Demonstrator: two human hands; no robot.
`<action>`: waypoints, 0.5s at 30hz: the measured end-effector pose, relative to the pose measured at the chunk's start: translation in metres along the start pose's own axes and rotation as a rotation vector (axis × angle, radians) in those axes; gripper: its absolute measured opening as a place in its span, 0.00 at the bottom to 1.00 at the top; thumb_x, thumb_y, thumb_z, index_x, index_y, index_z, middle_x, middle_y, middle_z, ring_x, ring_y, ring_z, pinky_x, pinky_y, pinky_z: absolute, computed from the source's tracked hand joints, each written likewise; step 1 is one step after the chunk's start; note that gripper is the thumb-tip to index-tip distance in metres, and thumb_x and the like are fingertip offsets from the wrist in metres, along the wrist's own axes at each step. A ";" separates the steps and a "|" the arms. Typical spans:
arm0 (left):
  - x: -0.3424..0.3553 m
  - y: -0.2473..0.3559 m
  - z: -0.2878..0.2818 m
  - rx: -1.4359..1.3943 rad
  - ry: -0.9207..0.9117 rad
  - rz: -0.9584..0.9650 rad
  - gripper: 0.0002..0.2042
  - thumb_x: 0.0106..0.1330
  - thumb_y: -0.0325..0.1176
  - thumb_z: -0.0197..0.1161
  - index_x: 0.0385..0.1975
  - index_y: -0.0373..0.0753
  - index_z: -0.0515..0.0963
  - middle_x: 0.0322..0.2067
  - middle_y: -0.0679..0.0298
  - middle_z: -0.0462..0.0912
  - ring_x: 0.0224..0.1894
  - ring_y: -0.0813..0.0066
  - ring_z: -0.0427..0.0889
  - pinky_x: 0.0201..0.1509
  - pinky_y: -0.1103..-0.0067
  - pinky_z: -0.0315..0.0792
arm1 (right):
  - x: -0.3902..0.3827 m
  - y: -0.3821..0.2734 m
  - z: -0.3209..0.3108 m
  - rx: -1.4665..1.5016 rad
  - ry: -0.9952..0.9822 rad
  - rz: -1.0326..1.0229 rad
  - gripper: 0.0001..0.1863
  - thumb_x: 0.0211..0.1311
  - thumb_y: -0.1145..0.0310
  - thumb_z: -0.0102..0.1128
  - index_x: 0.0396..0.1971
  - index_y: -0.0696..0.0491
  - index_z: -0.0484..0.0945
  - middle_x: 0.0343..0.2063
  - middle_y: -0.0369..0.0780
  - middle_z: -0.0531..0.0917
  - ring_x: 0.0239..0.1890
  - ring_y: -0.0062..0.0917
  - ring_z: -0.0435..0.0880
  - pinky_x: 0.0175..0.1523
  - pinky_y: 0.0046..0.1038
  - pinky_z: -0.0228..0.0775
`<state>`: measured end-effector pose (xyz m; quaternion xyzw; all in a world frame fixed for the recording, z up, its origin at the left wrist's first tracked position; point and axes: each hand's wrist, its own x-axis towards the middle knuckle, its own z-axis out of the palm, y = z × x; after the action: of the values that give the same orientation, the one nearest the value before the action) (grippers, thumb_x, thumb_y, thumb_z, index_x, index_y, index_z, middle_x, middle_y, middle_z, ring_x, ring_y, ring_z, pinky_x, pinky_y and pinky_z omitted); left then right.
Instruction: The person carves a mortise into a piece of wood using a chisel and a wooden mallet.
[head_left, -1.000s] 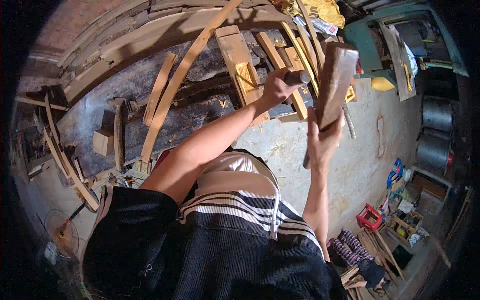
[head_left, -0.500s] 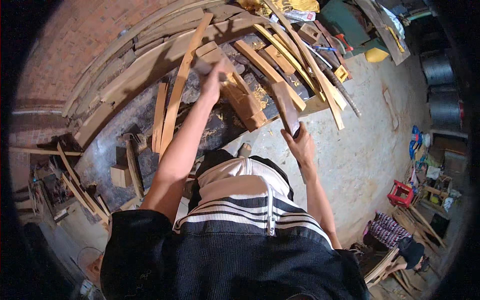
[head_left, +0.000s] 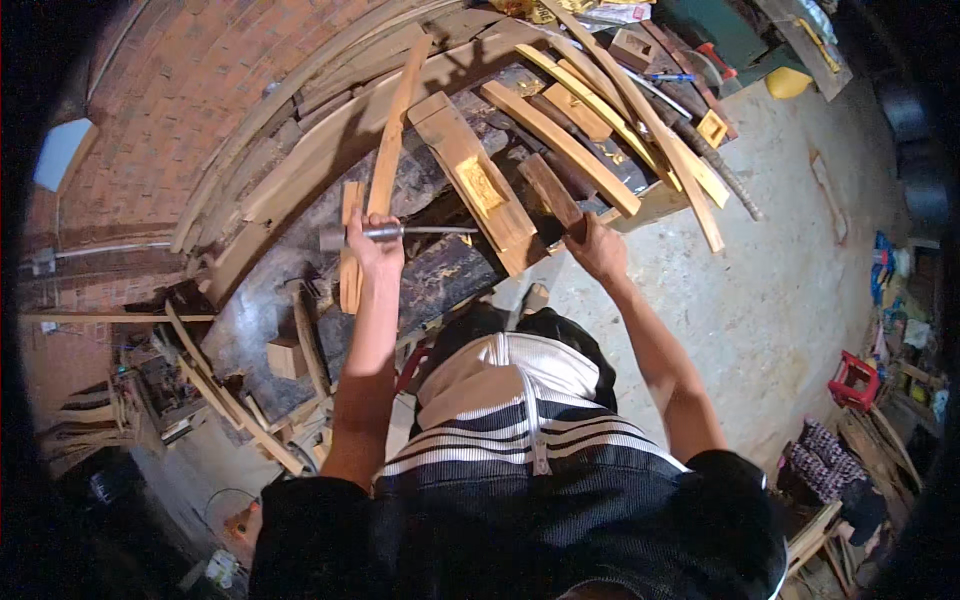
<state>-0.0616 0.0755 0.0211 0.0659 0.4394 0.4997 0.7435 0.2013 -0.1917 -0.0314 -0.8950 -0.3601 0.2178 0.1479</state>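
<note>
My left hand (head_left: 378, 252) is closed around the handle of a chisel (head_left: 440, 230), whose thin metal shank points right toward a wooden block. That block (head_left: 455, 145) lies slantwise on the dark workbench, with a rectangular recess cut in its upper face and pale wood chips in it. The shank's end is near the block's lower left edge; I cannot tell whether they touch. In my right hand (head_left: 600, 250), right of the block's near end, is a dark rectangular wooden mallet (head_left: 550, 188), held at its near end.
Long wooden strips (head_left: 560, 145) lie right of the block, and another strip (head_left: 400, 120) lies left of it. A small wood block (head_left: 287, 358) sits at the bench's left. On the floor at right stands a red stool (head_left: 853, 380). A brick wall (head_left: 200, 90) rises behind.
My left hand has moved left and nearer to me, off the block, so its carved recess now shows. The chisel now points right. My right hand still holds the mallet, slightly nearer the block.
</note>
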 end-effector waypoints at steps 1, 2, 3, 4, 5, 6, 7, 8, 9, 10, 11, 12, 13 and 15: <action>-0.010 0.006 -0.005 0.016 0.049 0.003 0.16 0.70 0.41 0.62 0.21 0.46 0.65 0.17 0.70 0.66 0.21 0.74 0.67 0.34 0.73 0.71 | 0.008 -0.015 -0.004 -0.023 -0.012 0.029 0.27 0.54 0.50 0.68 0.47 0.51 0.72 0.36 0.51 0.86 0.40 0.49 0.85 0.44 0.48 0.77; -0.018 0.008 -0.008 0.032 0.091 -0.005 0.17 0.70 0.41 0.62 0.20 0.46 0.65 0.17 0.70 0.67 0.21 0.74 0.68 0.35 0.73 0.71 | 0.016 -0.011 0.004 -0.005 0.068 -0.067 0.31 0.55 0.54 0.67 0.55 0.52 0.71 0.46 0.50 0.83 0.48 0.48 0.82 0.50 0.47 0.76; -0.025 0.011 -0.011 0.033 0.099 -0.008 0.18 0.70 0.42 0.61 0.20 0.46 0.65 0.16 0.70 0.67 0.21 0.73 0.68 0.34 0.73 0.71 | 0.026 -0.004 0.015 -0.073 0.186 -0.166 0.32 0.55 0.56 0.67 0.58 0.53 0.69 0.50 0.50 0.80 0.51 0.46 0.79 0.52 0.45 0.74; -0.031 0.016 -0.020 0.031 0.114 0.000 0.18 0.70 0.42 0.61 0.20 0.46 0.65 0.16 0.70 0.67 0.20 0.73 0.69 0.34 0.73 0.72 | 0.034 -0.002 0.028 -0.140 0.300 -0.273 0.34 0.56 0.57 0.66 0.62 0.54 0.68 0.54 0.49 0.77 0.55 0.44 0.76 0.55 0.43 0.71; -0.036 0.021 -0.030 -0.002 0.124 0.007 0.18 0.70 0.43 0.61 0.19 0.47 0.65 0.15 0.70 0.67 0.21 0.73 0.70 0.33 0.73 0.72 | 0.034 -0.011 0.030 -0.123 0.295 -0.277 0.34 0.56 0.57 0.66 0.62 0.54 0.68 0.54 0.49 0.77 0.55 0.44 0.76 0.55 0.43 0.71; -0.041 0.025 -0.040 0.000 0.130 0.023 0.18 0.69 0.43 0.60 0.19 0.48 0.65 0.15 0.71 0.68 0.21 0.74 0.71 0.34 0.73 0.73 | 0.034 -0.021 0.033 -0.130 0.343 -0.282 0.35 0.58 0.56 0.63 0.64 0.54 0.66 0.55 0.48 0.74 0.57 0.45 0.72 0.59 0.43 0.67; -0.046 0.026 -0.045 -0.020 0.147 0.036 0.17 0.69 0.43 0.60 0.19 0.48 0.65 0.15 0.71 0.68 0.21 0.74 0.72 0.34 0.73 0.73 | 0.032 -0.031 0.032 -0.140 0.392 -0.284 0.35 0.61 0.55 0.61 0.66 0.54 0.64 0.56 0.47 0.72 0.59 0.45 0.69 0.64 0.42 0.62; -0.049 0.026 -0.052 -0.039 0.164 0.045 0.17 0.69 0.44 0.59 0.19 0.48 0.65 0.15 0.72 0.68 0.22 0.74 0.72 0.34 0.74 0.73 | 0.026 -0.043 0.035 -0.099 0.383 -0.316 0.35 0.65 0.52 0.57 0.67 0.56 0.63 0.56 0.49 0.73 0.60 0.44 0.69 0.63 0.42 0.59; -0.051 0.029 -0.059 -0.030 0.164 0.049 0.17 0.69 0.44 0.59 0.19 0.48 0.65 0.15 0.72 0.68 0.22 0.74 0.72 0.34 0.74 0.73 | 0.018 -0.057 0.039 -0.055 0.347 -0.337 0.38 0.65 0.49 0.57 0.68 0.57 0.61 0.58 0.49 0.71 0.60 0.44 0.68 0.63 0.43 0.59; -0.053 0.029 -0.066 -0.032 0.134 0.034 0.17 0.69 0.44 0.59 0.19 0.48 0.65 0.15 0.72 0.68 0.22 0.74 0.73 0.34 0.73 0.73 | 0.009 -0.072 0.042 -0.015 0.313 -0.357 0.41 0.65 0.46 0.57 0.69 0.58 0.59 0.59 0.50 0.70 0.60 0.44 0.68 0.64 0.43 0.60; -0.053 0.031 -0.072 -0.035 0.103 0.019 0.17 0.69 0.44 0.59 0.19 0.48 0.66 0.15 0.72 0.68 0.22 0.75 0.74 0.34 0.73 0.73 | 0.004 -0.083 0.051 -0.046 0.349 -0.370 0.45 0.64 0.42 0.57 0.70 0.58 0.57 0.61 0.50 0.69 0.61 0.44 0.68 0.64 0.43 0.59; -0.053 0.032 -0.077 -0.028 0.097 0.019 0.17 0.69 0.44 0.59 0.19 0.48 0.66 0.15 0.72 0.68 0.22 0.75 0.74 0.34 0.73 0.73 | 0.001 -0.093 0.061 -0.078 0.386 -0.381 0.48 0.62 0.39 0.57 0.71 0.58 0.55 0.63 0.49 0.68 0.61 0.43 0.68 0.64 0.43 0.59; -0.052 0.033 -0.082 -0.042 0.085 -0.019 0.17 0.70 0.44 0.59 0.19 0.48 0.66 0.15 0.72 0.68 0.22 0.75 0.73 0.35 0.73 0.73 | 0.001 -0.102 0.067 -0.033 0.314 -0.324 0.57 0.54 0.38 0.66 0.74 0.56 0.49 0.66 0.49 0.65 0.62 0.44 0.67 0.64 0.42 0.60; -0.047 0.037 -0.086 -0.067 0.051 -0.083 0.17 0.70 0.43 0.58 0.19 0.48 0.65 0.15 0.72 0.67 0.21 0.74 0.71 0.34 0.72 0.73 | 0.001 -0.111 0.073 -0.040 0.265 -0.233 0.59 0.51 0.41 0.70 0.74 0.54 0.48 0.65 0.50 0.65 0.63 0.44 0.67 0.63 0.43 0.61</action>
<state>-0.1543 0.0264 0.0166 0.0100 0.4436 0.4842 0.7541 0.1009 -0.1057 -0.0475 -0.8708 -0.4432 0.0721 0.2003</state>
